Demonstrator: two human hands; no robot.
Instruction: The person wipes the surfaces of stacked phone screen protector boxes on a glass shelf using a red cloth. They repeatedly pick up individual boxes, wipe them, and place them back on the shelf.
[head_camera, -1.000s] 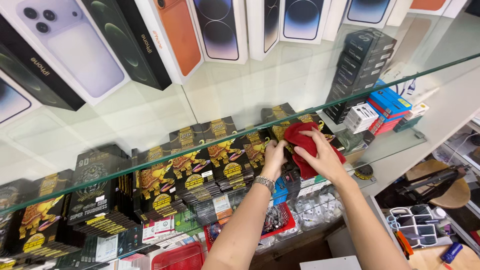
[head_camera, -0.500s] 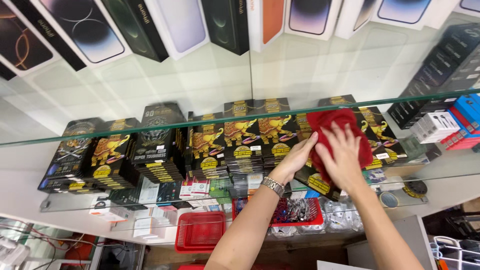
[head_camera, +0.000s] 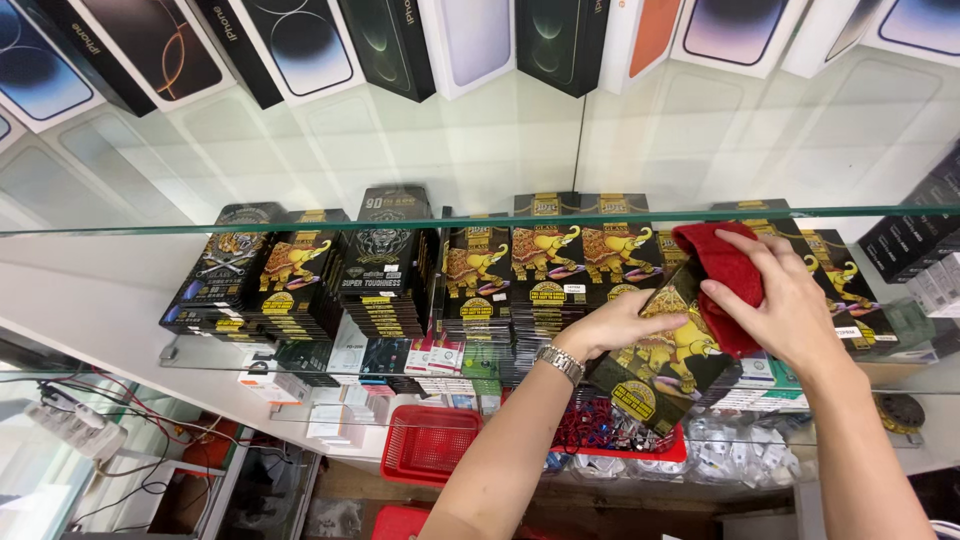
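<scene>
Under the glass shelf (head_camera: 300, 224): a black box (head_camera: 665, 355) with a gold elephant print is held tilted, clear of the stacks.
Left hand (head_camera: 620, 325): clasped on the box's edge.
Right hand (head_camera: 790, 305): a red cloth (head_camera: 725, 275) is gripped and pressed on the box's upper end.
Progress: wiping judged under way; the stacked boxes (head_camera: 540, 270) on the shelf below are untouched.
</scene>
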